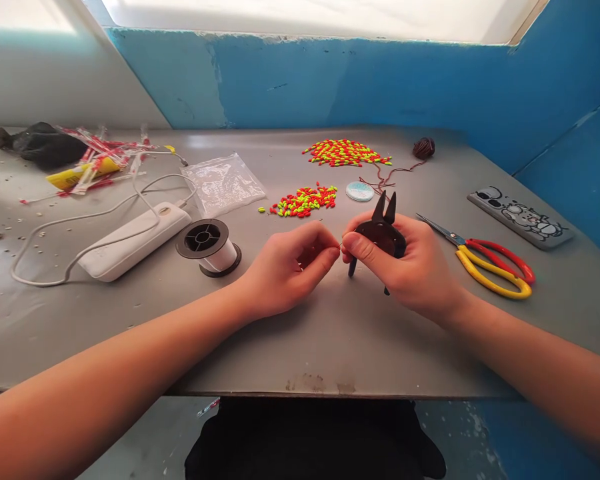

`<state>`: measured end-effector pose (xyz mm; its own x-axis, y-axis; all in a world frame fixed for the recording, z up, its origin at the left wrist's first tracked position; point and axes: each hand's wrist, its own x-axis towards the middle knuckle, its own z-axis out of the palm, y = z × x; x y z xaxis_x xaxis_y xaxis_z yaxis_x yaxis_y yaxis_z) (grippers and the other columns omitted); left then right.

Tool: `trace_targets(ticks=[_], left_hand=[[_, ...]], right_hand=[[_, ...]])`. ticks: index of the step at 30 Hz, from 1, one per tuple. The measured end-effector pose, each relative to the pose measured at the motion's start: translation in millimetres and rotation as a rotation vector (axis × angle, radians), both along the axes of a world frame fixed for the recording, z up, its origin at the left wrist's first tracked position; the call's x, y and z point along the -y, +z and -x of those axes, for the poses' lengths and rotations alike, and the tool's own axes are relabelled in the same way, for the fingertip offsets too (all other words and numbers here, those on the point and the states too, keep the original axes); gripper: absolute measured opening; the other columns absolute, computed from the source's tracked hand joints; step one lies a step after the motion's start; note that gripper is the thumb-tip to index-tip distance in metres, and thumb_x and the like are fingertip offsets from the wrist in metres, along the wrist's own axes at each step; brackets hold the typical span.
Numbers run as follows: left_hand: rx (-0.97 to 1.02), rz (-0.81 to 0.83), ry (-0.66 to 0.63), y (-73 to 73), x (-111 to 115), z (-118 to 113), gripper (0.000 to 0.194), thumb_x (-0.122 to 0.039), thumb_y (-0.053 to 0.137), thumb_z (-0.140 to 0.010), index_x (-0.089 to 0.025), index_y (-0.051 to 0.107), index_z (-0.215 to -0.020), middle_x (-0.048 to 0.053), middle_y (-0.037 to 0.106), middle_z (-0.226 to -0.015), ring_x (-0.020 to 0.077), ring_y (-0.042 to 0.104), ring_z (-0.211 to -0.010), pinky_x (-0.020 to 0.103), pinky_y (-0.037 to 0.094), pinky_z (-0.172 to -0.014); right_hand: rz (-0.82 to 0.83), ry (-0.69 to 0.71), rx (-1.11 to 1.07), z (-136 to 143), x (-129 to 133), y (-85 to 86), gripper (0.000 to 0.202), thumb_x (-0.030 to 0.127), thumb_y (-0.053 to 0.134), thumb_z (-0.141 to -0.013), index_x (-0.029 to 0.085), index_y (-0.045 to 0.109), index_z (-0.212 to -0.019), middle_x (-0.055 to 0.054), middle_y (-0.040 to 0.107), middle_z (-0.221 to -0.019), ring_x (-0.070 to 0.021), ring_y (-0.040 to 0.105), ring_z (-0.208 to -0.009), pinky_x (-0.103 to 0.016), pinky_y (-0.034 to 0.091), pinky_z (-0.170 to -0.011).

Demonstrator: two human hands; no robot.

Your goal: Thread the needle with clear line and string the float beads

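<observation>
My left hand (295, 267) is closed, thumb and forefinger pinched on something too small to make out. Close beside it, my right hand (405, 263) is wrapped round black pliers (384, 230), whose jaws point up and slightly apart. The thumb and forefinger of that hand also pinch, their tips nearly touching my left fingertips. A spool of white line (213, 250) stands left of my left hand. Beyond my hands lie a small pile of red and yellow-green beads (305, 201) and a round pale disc (360, 191).
Red-and-yellow scissors (495, 267) and a phone (520, 217) lie right. Further back are a larger bead pile (347, 153) and a dark thread ball (423, 148). A clear bag (225, 183), white power strip (135, 243) with cable, and red-white packets (100, 160) lie left.
</observation>
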<state>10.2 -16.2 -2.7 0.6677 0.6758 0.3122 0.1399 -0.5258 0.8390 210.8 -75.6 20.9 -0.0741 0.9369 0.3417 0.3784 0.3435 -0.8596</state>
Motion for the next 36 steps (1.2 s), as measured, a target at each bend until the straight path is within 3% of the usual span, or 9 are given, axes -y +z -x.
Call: trace_targets(ticks=[5,10,16,27,36], left_hand=[[-0.052,-0.060,-0.032,-1.3,0,1,0.028,-0.037,0.057,-0.105,-0.012,0.062,-0.094,-0.003,0.058,-0.074,0.0050,0.051,-0.060,0.017,0.046,-0.055],[-0.069,-0.181,-0.031,0.2,-1,2,0.029,-0.038,0.061,-0.103,-0.012,0.064,-0.091,-0.003,0.058,-0.073,0.0055,0.051,-0.061,0.018,0.047,-0.057],[-0.035,-0.330,0.036,2.4,-1,5,0.031,-0.040,0.061,-0.103,-0.012,0.063,-0.089,-0.004,0.057,-0.071,0.0047,0.050,-0.058,0.018,0.048,-0.057],[-0.050,-0.486,0.101,-2.7,-5,9,0.028,-0.038,0.062,-0.103,-0.012,0.065,-0.095,-0.001,0.063,-0.080,0.0060,0.057,-0.065,0.019,0.054,-0.062],[-0.053,-0.537,0.109,-3.6,-6,8,0.027,-0.038,0.062,-0.103,-0.012,0.066,-0.099,0.000,0.065,-0.083,0.0067,0.059,-0.068,0.020,0.055,-0.064]], right_hand=[[-0.080,0.025,0.083,0,2,-2.3,0.009,0.024,0.066,-0.099,0.018,0.067,-0.093,0.003,0.062,-0.075,-0.0065,0.052,-0.064,-0.022,0.044,-0.056],[-0.201,0.082,0.225,-5,2,-3.0,0.001,0.018,0.068,-0.095,0.018,0.067,-0.094,0.004,0.063,-0.079,-0.0061,0.053,-0.068,-0.021,0.046,-0.063],[-0.323,0.024,0.400,-21,-10,-6.0,0.016,0.006,0.070,-0.082,0.015,0.069,-0.095,0.001,0.068,-0.086,-0.0082,0.059,-0.076,-0.022,0.048,-0.076],[-0.274,0.065,0.475,-25,-15,-11.7,0.018,0.006,0.065,-0.079,0.017,0.069,-0.093,0.001,0.072,-0.087,-0.0108,0.064,-0.077,-0.023,0.050,-0.073],[-0.231,-0.001,0.476,-25,-17,-11.9,0.017,0.007,0.066,-0.078,0.017,0.069,-0.091,0.000,0.072,-0.086,-0.0120,0.064,-0.074,-0.024,0.050,-0.071]])
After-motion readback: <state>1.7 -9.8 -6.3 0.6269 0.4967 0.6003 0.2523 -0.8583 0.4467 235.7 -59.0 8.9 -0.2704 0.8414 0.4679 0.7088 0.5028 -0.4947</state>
